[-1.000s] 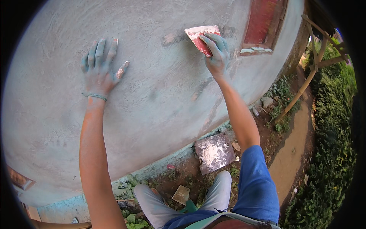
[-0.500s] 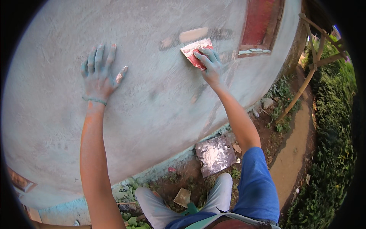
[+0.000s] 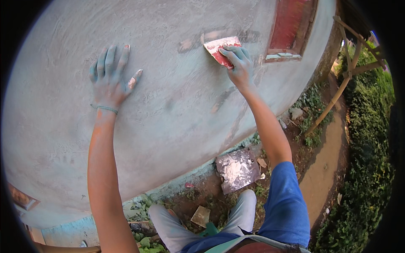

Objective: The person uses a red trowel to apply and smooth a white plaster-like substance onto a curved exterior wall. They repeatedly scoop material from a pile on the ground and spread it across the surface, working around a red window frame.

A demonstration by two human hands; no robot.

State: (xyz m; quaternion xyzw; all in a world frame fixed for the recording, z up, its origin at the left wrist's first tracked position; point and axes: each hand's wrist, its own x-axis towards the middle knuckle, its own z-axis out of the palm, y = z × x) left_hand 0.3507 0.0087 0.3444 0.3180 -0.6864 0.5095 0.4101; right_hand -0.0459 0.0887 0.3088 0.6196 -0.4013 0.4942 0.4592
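Observation:
My left hand (image 3: 109, 78), dusted pale blue with a white smear on the thumb, rests spread on the grey plastered wall (image 3: 152, 122). My right hand (image 3: 239, 65) grips a red flat scraper (image 3: 223, 50) against the wall, left of a red-paned window (image 3: 289, 25). White paste coats the scraper's broad edge. Just above it, pinkish-white filler (image 3: 210, 34) shows on a dark band in the plaster. Below, at the wall's foot, a flat board (image 3: 249, 173) carries a pile of white paste.
Bamboo poles (image 3: 331, 101) stand at the right beside a dirt path (image 3: 320, 177) and a hedge (image 3: 367, 139). A stone (image 3: 295, 113), weeds and a square scrap (image 3: 200, 215) lie along the wall's foot. My knees are bent below the board.
My right hand moved the scraper down from the dark band, showing a fresh pale streak, then slightly back up over that streak. My left hand stays on the wall.

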